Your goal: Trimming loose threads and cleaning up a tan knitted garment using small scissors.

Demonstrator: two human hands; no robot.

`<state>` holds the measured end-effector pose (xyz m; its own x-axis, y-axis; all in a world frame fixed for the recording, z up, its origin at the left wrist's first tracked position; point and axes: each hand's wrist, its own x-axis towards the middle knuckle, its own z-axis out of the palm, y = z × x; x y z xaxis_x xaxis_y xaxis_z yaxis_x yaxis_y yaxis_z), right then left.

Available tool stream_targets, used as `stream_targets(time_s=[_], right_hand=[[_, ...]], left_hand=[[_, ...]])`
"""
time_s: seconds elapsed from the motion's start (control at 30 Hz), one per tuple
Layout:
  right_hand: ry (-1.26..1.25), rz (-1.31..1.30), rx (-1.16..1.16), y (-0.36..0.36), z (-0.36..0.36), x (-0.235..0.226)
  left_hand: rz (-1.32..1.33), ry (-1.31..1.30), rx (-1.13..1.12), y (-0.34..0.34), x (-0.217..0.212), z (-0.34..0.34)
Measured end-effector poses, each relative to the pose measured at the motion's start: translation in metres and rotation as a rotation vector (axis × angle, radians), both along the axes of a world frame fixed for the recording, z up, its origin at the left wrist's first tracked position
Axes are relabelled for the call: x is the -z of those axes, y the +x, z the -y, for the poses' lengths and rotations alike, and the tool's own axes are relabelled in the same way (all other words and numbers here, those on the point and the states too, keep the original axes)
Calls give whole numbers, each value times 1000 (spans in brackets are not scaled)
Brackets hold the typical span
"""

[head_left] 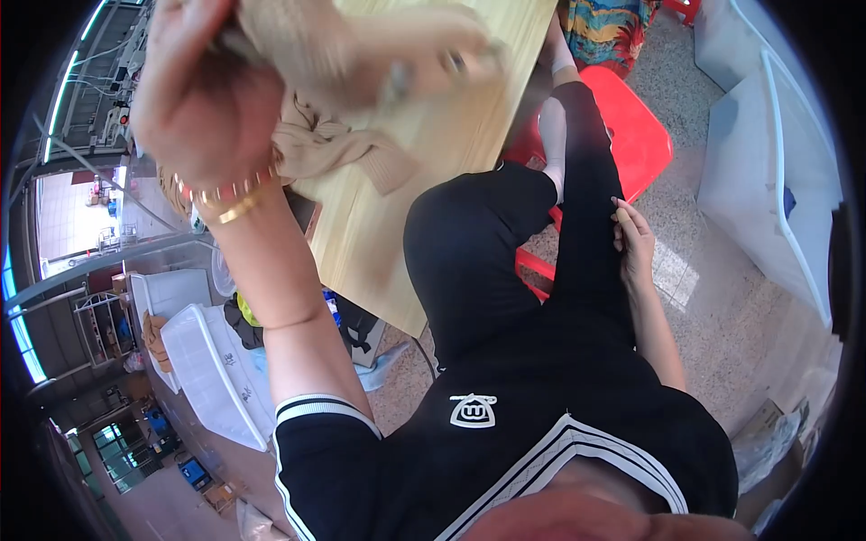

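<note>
Black shirt (505, 442) fills the bottom of the view, person's seated on a red chair (631, 135) beside the wooden table (451, 135). Left hand (203, 99) is up high, grip bunched tight on a beige sweater (361, 54), lifting it off the table so it hangs loose, probably to shake it out. Another beige knit (334, 149) lies on the table just under it. Right hand (636, 239) just rests flat on the thigh, fingers loose, holding nothing
</note>
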<state>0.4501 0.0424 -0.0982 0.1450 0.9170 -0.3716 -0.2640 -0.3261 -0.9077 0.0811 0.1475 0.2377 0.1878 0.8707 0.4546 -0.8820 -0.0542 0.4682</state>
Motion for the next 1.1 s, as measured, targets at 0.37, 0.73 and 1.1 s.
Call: stream_targets(time_s=[0.37,0.73,1.1], right_hand=[[271,-175,-71,-38,-43,-76],[484,-88,-569,-96,-44,-141],[712,361,-752,-147,-44,-168]], left_hand=[[-716,402,784,42,33,101],[-661,-490,-437,-13,140,152],[-833,-359,-695,1,156,159]])
